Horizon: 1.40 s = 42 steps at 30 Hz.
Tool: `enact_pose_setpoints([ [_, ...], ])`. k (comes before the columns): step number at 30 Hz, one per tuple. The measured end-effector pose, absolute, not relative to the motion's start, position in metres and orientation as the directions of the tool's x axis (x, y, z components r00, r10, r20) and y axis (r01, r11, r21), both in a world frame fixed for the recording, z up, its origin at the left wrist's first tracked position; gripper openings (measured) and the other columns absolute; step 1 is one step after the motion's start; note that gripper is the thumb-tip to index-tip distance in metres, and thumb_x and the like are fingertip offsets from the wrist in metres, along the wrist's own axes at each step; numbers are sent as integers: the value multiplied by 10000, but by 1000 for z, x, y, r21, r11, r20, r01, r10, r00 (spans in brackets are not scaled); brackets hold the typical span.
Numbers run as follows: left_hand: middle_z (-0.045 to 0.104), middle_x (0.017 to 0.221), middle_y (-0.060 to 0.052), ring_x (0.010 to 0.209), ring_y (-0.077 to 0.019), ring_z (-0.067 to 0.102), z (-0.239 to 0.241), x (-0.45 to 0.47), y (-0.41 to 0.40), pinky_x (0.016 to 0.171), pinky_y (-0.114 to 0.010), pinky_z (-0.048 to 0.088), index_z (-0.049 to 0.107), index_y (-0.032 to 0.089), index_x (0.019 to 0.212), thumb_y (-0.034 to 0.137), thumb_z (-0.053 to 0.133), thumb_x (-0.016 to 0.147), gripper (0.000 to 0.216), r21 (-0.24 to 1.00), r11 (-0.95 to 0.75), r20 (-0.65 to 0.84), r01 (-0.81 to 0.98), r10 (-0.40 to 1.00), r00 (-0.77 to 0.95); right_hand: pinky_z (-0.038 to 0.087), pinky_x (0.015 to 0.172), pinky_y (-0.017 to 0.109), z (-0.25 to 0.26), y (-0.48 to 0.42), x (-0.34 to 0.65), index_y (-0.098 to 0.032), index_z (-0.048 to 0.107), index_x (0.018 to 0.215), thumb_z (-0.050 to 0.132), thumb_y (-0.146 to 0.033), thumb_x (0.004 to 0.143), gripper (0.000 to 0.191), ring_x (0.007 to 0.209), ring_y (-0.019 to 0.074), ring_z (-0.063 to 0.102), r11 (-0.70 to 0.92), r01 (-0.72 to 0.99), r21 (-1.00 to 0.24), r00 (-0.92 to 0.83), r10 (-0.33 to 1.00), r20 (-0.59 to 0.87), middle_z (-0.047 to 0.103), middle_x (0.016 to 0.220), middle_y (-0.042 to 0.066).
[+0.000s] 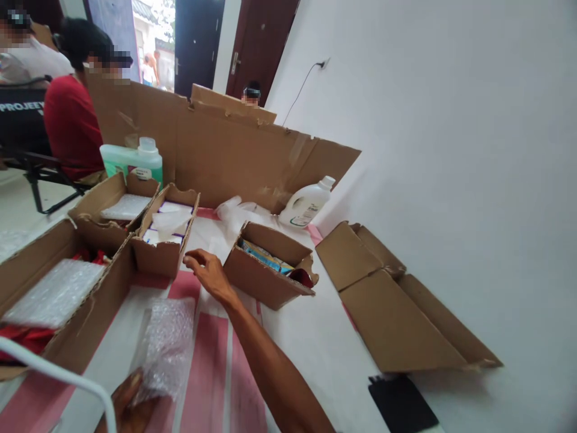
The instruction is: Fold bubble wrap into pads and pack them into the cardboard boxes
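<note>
A flat, clear bubble-wrap packet [164, 343] is in my left hand [128, 403] at the bottom of the view. My fingers close on its lower left corner; whatever is inside the wrap cannot be made out. My right hand [210, 273] reaches forward with its fingers loosely bent and apart, and no object shows in it. Just left of its fingertips stands a small cardboard box [157, 260] with white, purple-edged packs [169, 221] inside. Close on its right is another open carton [261, 279] containing blue and yellow packets [268, 257].
A larger carton [97, 310] at left holds bubble wrap and red items. Behind are a green-liquid jug [135, 161], a white jug [309, 204] and a cardboard screen [234, 156]. Folded cardboard [401, 319] leans by the wall. A white tube [58, 370] crosses lower left. People sit beyond.
</note>
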<state>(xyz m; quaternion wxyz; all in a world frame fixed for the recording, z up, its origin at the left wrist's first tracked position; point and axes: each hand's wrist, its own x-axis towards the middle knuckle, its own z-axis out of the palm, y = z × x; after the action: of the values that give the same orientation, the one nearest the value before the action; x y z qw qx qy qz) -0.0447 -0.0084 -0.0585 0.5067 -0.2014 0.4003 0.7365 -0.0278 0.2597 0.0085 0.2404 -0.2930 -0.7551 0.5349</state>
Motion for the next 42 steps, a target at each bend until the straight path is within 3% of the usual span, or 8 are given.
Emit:
enact_pose_setpoints([
  [6, 756, 771, -33, 804, -263, 714, -31, -29, -3, 721, -330, 585, 747, 186, 747, 388, 924, 512, 357, 707, 66, -570, -704, 642, -512, 498, 882, 337, 15, 196, 81, -206, 695, 1181, 666, -525, 893, 431, 1117, 233, 644, 192, 177, -965, -735, 678, 0, 695, 1218, 84],
  [10, 687, 702, -28, 733, -214, 632, -8, -8, 8, 707, -298, 507, 711, 194, 642, 520, 823, 660, 345, 968, 212, -251, -134, 824, -508, 468, 855, 326, 28, 163, 140, -214, 685, 1186, 637, -548, 902, 441, 1079, 218, 620, 177, 140, -974, -653, 756, 44, 668, 1194, 75],
  [15, 596, 638, -13, 649, -162, 555, 2, 35, 20, 671, -264, 460, 603, 230, 539, 424, 720, 784, 334, 902, -44, 188, 429, 935, -300, 449, 747, 280, 31, 128, 187, -221, 718, 1093, 735, -434, 829, 340, 942, 185, 617, 283, 207, -936, -625, 775, 97, 692, 1059, 40],
  [21, 646, 738, -36, 776, -183, 610, -4, 65, 8, 766, -266, 476, 608, 227, 594, 381, 686, 834, 296, 882, -94, 169, 462, 978, -123, 441, 717, 259, 7, 114, 232, -187, 730, 848, 669, -375, 867, 198, 744, 140, 590, -71, -18, -997, -450, 891, -56, 674, 808, 0],
  [27, 629, 753, -42, 740, -197, 579, 0, 52, -8, 685, -262, 467, 689, 216, 637, 518, 765, 737, 327, 946, 206, -148, 250, 961, -233, 409, 629, 228, -24, 115, 277, -195, 633, 791, 723, -408, 780, 232, 632, 118, 524, -418, -264, -869, -310, 890, -334, 598, 716, -24],
  [32, 517, 636, -4, 640, -166, 505, 2, 48, -8, 615, -251, 438, 547, 214, 532, 619, 738, 718, 484, 929, 301, -232, 214, 926, -298, 373, 561, 209, -45, 108, 296, -194, 593, 724, 676, -422, 811, 258, 584, 105, 464, -410, -31, -912, -305, 873, -382, 510, 646, -43],
  [37, 603, 684, -7, 670, -181, 544, -18, 27, 0, 633, -263, 432, 643, 230, 674, 668, 694, 719, 443, 868, 354, -180, 347, 877, -445, 412, 512, 216, -42, 85, 302, -198, 576, 698, 569, -404, 892, 282, 523, 117, 550, -331, 264, -906, -471, 775, -421, 559, 587, -38],
  [42, 685, 938, -85, 884, -271, 612, -22, 3, 20, 878, -374, 464, 707, 229, 913, 585, 649, 768, 389, 741, 226, 184, 633, 838, -514, 346, 483, 193, 4, 72, 311, -180, 667, 676, 671, -415, 880, 311, 502, 89, 536, -111, 456, -883, -763, 463, -452, 590, 563, -47],
])
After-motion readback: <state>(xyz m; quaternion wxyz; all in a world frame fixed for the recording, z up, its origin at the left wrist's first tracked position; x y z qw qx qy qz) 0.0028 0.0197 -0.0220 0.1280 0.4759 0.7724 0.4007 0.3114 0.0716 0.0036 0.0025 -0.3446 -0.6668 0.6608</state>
